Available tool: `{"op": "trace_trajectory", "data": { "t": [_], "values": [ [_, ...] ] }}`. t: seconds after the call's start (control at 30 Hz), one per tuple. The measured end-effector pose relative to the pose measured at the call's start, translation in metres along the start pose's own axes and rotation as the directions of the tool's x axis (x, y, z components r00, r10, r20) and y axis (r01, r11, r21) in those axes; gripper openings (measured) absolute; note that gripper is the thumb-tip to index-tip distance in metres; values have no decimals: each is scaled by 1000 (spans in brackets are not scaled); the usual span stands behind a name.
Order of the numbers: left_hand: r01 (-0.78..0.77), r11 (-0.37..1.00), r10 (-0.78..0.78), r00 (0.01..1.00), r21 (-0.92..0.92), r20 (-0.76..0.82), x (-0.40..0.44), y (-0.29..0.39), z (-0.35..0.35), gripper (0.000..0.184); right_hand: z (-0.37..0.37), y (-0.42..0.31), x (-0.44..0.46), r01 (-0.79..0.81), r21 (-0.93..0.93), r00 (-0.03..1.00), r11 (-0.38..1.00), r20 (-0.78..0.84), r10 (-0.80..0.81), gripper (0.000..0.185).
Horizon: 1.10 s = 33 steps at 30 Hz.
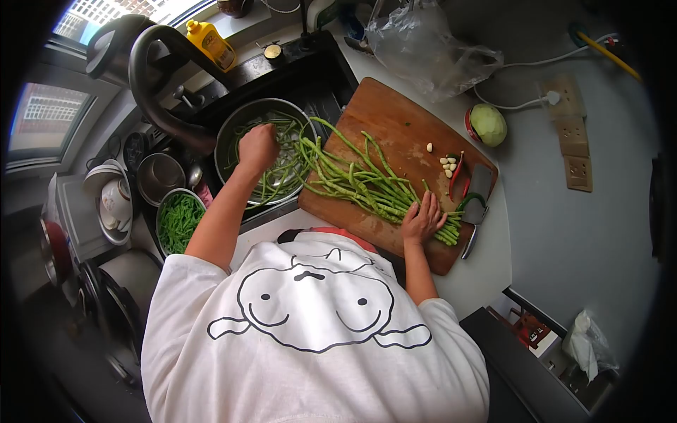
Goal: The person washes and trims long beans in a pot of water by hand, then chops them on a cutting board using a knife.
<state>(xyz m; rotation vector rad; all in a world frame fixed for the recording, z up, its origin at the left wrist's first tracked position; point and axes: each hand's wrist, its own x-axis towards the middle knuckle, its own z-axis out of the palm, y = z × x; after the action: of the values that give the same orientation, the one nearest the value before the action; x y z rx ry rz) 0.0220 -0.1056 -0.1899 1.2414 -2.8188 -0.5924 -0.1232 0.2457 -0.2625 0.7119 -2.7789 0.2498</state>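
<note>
My left hand (259,148) is closed in a fist above a metal bowl (224,151) in the sink. Long green beans (285,169) lie in the bowl, several of them close around the fist; what the fingers hold is hidden. A bundle of long beans (367,187) stretches from the bowl's rim across a wooden cutting board (395,120). My right hand (423,220) lies on the bundle near its right end, fingers extended over the stalks. Just right of it, a cleaver (478,190) rests on the board beside red chillies (457,176) and several garlic cloves (448,166).
A black faucet (141,77) arches over the sink (331,67). Left of the sink stand a bowl of cut greens (180,222), a metal pot (161,178) and stacked dishes (113,201). Beyond the board are a cabbage (486,125) and a plastic bag (430,49). A yellow bottle (210,44) stands behind the faucet.
</note>
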Motion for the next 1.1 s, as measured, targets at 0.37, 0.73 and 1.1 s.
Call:
{"op": "trace_trajectory", "data": {
  "t": [0.37,0.73,1.1],
  "values": [
    [-786,598,801,594,-156,78,-94,52,100,18,2,1,-2,13,-27,1000,1000,-25,-14,39],
    [-903,429,903,429,-8,-22,-92,65,124,17,4,2,-3,22,3,996,1000,-87,-21,37],
    [-767,609,760,637,203,127,-99,69,123,15,9,4,-3,57,14,989,998,-139,-54,36]
  ]
}}
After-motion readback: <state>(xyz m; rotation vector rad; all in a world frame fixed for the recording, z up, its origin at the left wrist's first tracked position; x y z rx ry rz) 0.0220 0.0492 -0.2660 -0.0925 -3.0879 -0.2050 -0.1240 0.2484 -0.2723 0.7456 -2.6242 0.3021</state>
